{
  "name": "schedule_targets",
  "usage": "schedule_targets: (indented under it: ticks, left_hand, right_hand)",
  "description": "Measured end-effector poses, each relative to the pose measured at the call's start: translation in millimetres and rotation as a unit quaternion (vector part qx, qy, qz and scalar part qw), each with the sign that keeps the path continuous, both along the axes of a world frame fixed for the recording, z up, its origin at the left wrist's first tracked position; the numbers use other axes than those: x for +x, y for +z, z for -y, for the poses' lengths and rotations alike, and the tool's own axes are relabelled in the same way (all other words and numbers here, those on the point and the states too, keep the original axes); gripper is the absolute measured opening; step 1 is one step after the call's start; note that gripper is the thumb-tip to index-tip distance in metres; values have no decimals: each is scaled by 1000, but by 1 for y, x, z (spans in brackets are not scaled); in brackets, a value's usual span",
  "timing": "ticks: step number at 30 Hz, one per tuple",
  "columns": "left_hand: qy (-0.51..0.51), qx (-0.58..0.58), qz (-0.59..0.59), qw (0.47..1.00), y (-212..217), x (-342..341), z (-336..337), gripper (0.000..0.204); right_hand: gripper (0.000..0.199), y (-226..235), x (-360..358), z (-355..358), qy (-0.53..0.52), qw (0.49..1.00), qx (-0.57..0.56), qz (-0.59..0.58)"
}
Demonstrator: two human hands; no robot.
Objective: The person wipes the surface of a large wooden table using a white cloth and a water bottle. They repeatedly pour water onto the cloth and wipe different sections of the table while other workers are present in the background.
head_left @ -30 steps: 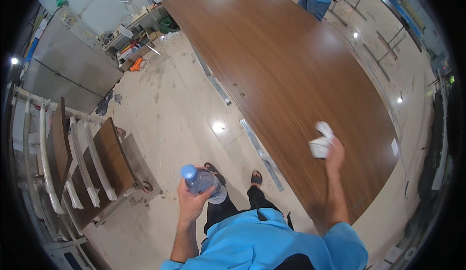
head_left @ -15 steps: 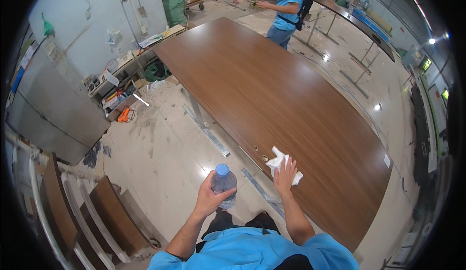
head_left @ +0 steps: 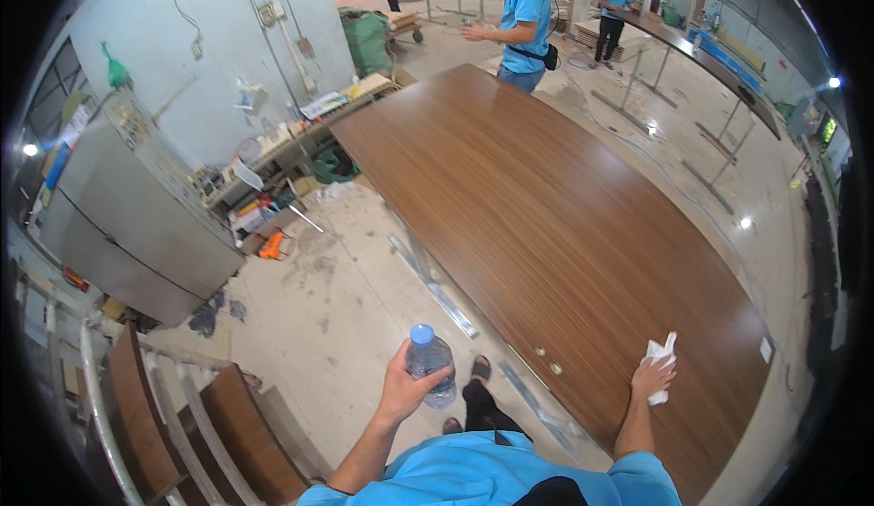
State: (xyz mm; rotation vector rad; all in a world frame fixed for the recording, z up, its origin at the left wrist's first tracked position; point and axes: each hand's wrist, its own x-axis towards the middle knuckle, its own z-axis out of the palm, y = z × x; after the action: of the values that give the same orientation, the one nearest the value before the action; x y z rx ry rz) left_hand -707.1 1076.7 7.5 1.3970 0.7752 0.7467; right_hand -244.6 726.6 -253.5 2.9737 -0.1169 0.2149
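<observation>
The left hand [head_left: 403, 389] wraps its fingers around a clear plastic bottle [head_left: 431, 374] with a blue cap, held upright above the floor, left of the tabletop. The right hand [head_left: 649, 379] lies with fingers stretched out over a white cloth [head_left: 663, 351], which rests on the brown wood-grain tabletop [head_left: 546, 224], well apart from two round holes [head_left: 556, 369] by its left edge. Metal floor bars [head_left: 537, 401] jut from beneath that edge, near the person's feet. To the left, a rack [head_left: 196, 406] bears brown boards [head_left: 246, 429]. Farther off, an orange tool [head_left: 272, 246] lies on the floor beside a grey cabinet [head_left: 150, 233] and a cluttered shelf [head_left: 300, 128]. Just beyond the tabletop stands a co-worker [head_left: 523, 10]; a cable [head_left: 637, 156] trails along the floor to the right.
</observation>
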Motion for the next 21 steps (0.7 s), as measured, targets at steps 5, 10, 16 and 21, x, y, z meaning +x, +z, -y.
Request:
schedule_targets:
  ticks: [5, 10, 16, 21]
  left_hand:
    - [-15, -1, -37, 999, 19, 28, -59, 53]
    - [-8, 56, -78, 995, 32, 62, -109, 57]
    - [8, 44, -54, 998, 30, 86, -151, 59]
    - [-8, 10, -31, 999, 21, 91, -203, 60]
  right_hand:
    - [70, 10, 55, -180, 156, 985, 71, -8]
    - [74, 12, 32, -350, 314, 936, 161, -8]
    - [64, 20, -65, -489, 480, 854, 195, -41]
    - [58, 28, -139, -483, 593, 757, 247, -120]
